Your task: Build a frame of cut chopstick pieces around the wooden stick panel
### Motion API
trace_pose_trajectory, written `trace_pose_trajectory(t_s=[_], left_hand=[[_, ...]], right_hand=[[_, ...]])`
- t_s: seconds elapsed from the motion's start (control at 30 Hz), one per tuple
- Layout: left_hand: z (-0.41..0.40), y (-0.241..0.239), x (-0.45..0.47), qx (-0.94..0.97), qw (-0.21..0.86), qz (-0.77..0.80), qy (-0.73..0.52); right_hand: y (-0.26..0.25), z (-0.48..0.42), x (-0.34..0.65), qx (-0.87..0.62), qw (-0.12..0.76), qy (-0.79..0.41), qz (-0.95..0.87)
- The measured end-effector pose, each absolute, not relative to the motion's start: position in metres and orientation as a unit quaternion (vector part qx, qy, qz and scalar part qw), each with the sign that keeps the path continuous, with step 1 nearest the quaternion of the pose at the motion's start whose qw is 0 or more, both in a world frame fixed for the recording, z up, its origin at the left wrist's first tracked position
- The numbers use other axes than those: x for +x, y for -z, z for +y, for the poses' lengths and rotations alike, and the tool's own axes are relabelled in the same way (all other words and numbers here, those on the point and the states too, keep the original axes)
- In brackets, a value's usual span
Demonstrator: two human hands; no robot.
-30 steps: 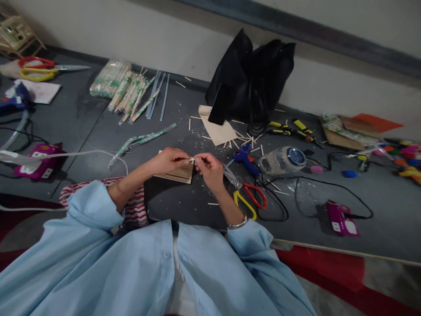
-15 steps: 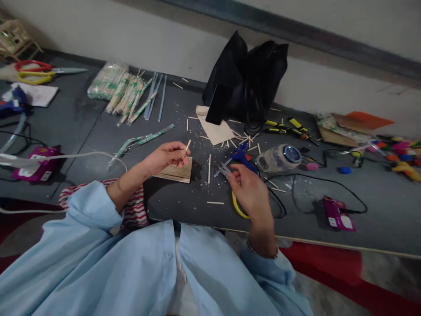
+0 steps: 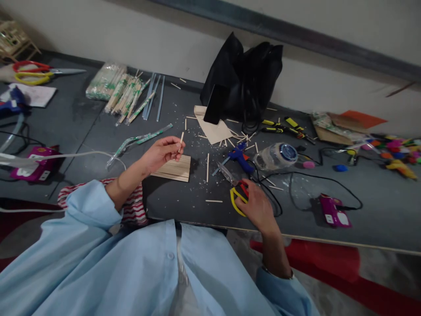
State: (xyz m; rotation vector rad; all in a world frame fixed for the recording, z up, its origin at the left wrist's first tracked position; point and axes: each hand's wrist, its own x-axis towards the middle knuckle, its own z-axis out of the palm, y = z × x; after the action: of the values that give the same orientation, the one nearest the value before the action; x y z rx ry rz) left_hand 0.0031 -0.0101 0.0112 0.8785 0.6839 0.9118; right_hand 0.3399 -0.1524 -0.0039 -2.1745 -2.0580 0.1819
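Note:
My left hand [image 3: 166, 153] pinches a short piece of wooden stick [image 3: 181, 141] upright between thumb and fingers. Just below that hand, a flat panel of wooden sticks [image 3: 174, 169] laid side by side rests on the table. My right hand [image 3: 258, 202] has its fingers closed around the red and yellow handles of a pair of scissors [image 3: 237, 202], whose blades point away to the upper left. Beyond the blades lies a blue glue gun [image 3: 241, 158]. A single wooden stick [image 3: 207, 167] lies between my hands, and another [image 3: 213, 201] is nearer the front edge.
A clear plastic jar [image 3: 276, 156] lies beside the glue gun. Behind are a black bag [image 3: 245, 79], a phone [image 3: 216, 104] and scattered stick pieces. Wrapped chopsticks [image 3: 126, 98] are at the back left. A black cable runs right to a purple box [image 3: 334, 211].
My right hand has moved down and toward me onto the scissors' handles, uncovering the glue gun and blades. My left hand has shifted slightly left and up, still with the stick piece.

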Motion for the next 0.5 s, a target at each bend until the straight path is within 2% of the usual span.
trace_pose_trajectory(t_s=[0.17, 0.3, 0.5], left_hand=[[-0.007, -0.015, 0.002, 0.397, 0.743, 0.334, -0.423], [-0.012, -0.013, 0.005, 0.402, 0.755, 0.309, -0.416], [-0.015, -0.017, 0.003, 0.381, 0.764, 0.292, -0.430]], right_hand=[[-0.010, -0.152, 0.321, -0.743, 0.209, -0.143, -0.620], [-0.013, -0.141, 0.286, -0.670, 0.296, -0.222, -0.643], [-0.020, -0.111, 0.228, -0.589, 0.278, -0.324, -0.686]])
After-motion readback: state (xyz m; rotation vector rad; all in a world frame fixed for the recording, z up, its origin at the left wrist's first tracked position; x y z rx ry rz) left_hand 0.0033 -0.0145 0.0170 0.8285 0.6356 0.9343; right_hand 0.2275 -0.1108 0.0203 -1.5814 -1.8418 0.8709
